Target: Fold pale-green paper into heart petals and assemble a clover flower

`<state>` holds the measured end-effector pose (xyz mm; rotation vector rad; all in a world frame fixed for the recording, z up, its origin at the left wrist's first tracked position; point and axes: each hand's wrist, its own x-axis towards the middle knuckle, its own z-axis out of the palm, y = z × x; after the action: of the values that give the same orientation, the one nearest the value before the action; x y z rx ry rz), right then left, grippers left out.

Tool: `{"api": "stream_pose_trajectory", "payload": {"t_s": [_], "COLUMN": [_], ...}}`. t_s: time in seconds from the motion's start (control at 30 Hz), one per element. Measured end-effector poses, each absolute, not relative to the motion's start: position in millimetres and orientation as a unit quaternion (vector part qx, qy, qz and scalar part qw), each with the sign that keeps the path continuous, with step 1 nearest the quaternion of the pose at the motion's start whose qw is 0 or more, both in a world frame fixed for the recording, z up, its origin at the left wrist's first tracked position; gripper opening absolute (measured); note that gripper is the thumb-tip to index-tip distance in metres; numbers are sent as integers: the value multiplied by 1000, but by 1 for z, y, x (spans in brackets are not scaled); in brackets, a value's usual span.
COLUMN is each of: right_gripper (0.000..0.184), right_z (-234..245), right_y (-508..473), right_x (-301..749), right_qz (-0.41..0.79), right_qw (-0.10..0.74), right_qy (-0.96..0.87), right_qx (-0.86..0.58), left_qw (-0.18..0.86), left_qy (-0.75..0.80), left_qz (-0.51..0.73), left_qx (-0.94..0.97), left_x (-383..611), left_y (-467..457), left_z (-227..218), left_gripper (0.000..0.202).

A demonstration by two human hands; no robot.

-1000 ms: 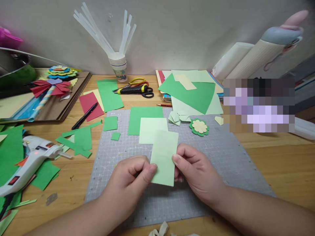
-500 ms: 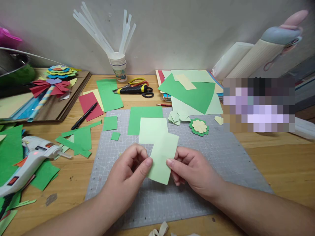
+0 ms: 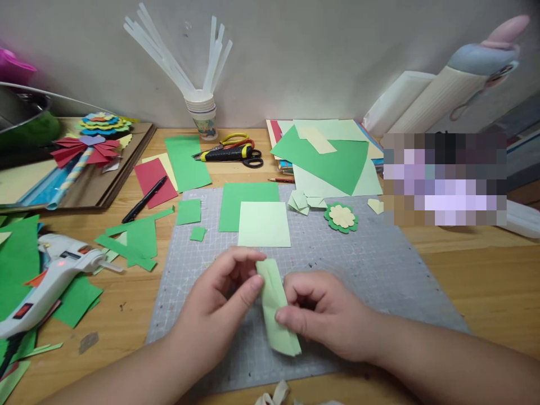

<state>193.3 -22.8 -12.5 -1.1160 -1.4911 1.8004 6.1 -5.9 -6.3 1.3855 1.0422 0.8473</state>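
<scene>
The held paper (image 3: 271, 306) is pale green, the gridded mat (image 3: 363, 264) grey.

Wooden counter (image 3: 481, 287). Directly on it: grey gridded cutting mat (image 3: 363, 292) in the middle, stacked paper cups (image 3: 205, 122) at the back, brown cardboard (image 3: 131, 157) far left, green scraps (image 3: 142, 239) left of mat, reddish pencil (image 3: 282, 180) just beyond mat's far edge.

Grey wall (image 3: 312, 62) (small mark (image 3: 187, 25) upper left) behind wooden table (image 3: 485, 281); right side dimmer.
</scene>
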Motion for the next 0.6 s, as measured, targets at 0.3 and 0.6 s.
{"api": "stream_pose_trajectory", "payload": {"t_s": [0.3,0.6], "right_gripper": [33,14], "right_z": [-8,-16], "right_y": [-8,3], "right_x": [199,210], "right_qz": [643,453], "right_qw": [376,387], "right_qy": [-441,-551], "right_qx": [-501,-584], "left_qw": [489,259], "left_qy": [485,450], "left_qz": [375,301], "left_qx": [621,800], "left_x": [3,1], "left_y": [-3,-3], "left_z": [-9,-9], "left_gripper": [22,25]}}
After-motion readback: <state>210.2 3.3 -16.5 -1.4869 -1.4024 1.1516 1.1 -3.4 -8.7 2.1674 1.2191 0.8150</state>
